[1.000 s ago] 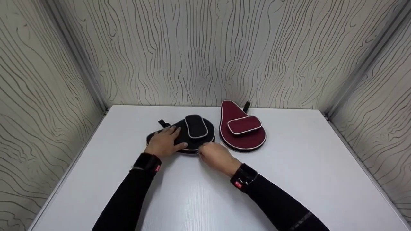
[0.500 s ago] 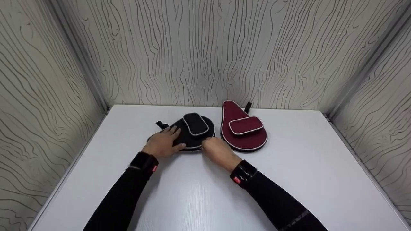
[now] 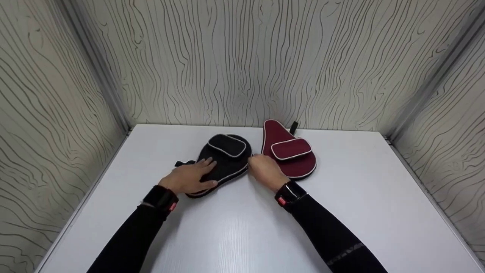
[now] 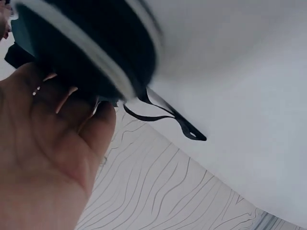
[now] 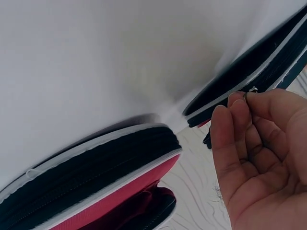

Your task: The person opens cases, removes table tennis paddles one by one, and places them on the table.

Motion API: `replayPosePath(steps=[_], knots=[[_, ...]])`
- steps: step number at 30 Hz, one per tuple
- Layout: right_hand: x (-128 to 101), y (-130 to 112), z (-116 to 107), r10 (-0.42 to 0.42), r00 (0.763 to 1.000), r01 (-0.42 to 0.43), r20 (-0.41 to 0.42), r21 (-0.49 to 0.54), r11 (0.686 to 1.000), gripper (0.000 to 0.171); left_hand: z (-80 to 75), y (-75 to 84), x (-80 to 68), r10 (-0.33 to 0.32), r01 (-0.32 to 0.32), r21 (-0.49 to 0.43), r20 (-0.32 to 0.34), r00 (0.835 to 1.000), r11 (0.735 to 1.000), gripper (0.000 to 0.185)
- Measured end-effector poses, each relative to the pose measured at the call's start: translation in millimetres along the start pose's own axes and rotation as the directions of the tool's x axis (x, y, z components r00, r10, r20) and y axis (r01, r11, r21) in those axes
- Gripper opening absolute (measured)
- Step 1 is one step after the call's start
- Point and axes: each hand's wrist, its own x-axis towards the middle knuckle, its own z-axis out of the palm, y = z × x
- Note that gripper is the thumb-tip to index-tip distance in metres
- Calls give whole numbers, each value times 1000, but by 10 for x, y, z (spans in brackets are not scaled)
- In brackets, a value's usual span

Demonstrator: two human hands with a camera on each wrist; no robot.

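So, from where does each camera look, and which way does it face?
Head: on the head, facing forward and down at black case and red case; left hand, right hand, sleeves show.
Left wrist: on that wrist, facing black case; left hand shows.
Right wrist: on that wrist, facing both cases; right hand shows.
Head and right wrist share both cases.

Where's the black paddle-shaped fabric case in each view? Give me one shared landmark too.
Head: the black paddle-shaped fabric case lies left of and below centre.
Left wrist: case at upper left, cut by the top edge.
Right wrist: case at upper right, cut by the right edge.
Shared landmark: the pale wood-grain wall, across the head view's top, low in both wrist views.
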Motion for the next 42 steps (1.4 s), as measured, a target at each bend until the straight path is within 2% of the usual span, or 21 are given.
replayPosePath(steps=[13,18,22,28,30,32,34,40,42], knots=[[95,92,-19,64,998,-64,-5,-59,996,11,83,116,-119,104,-103,-21,79,991,994,86],[128,98,-3,49,999,-50,-17,-63,997,11,72,192,-174,128,-132,41,91,988,990,89],[143,87,-19,59,998,-59,-20,-9,998,12,59,303,-217,152,-163,132,94,984,978,90],[147,19,-143,80,997,-75,-24,169,983,12,-16,521,-270,178,-200,243,111,978,949,86],[153,-17,-199,75,997,-69,-22,198,978,12,-45,565,-269,179,-205,269,118,977,941,83],[162,-38,-221,67,997,-61,-24,193,979,12,-74,589,-251,191,-222,322,125,974,920,80],[167,-56,-246,69,998,-66,-13,189,980,12,-103,597,-215,222,-252,394,121,967,884,78],[209,2,-155,106,994,-109,27,188,976,11,-197,572,-11,350,-353,599,127,928,719,85],[221,7,-150,102,994,-105,26,190,976,11,-235,567,68,370,-369,634,138,919,680,91]])
